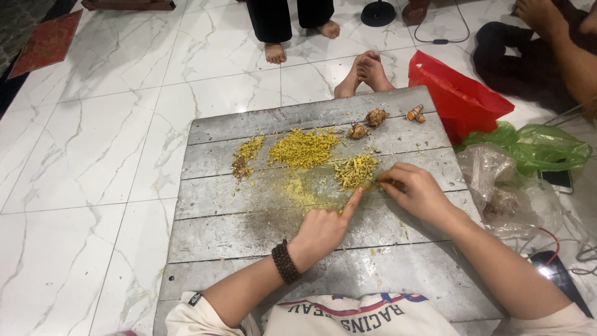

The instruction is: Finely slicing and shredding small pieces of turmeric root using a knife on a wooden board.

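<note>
Chopped yellow root pile (pixel 356 170) mid-board, left hand (pixel 323 230) pointing, right hand (pixel 418 191) pinching a piece, board (pixel 398 267) edges well apart.

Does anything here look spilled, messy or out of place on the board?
Mostly orderly. Yellow crumbs and a powdery stain spread over the grey wooden board beyond the chopped piles, near the left hand and right hand. A phone lies half under plastic bags nearby.
</note>
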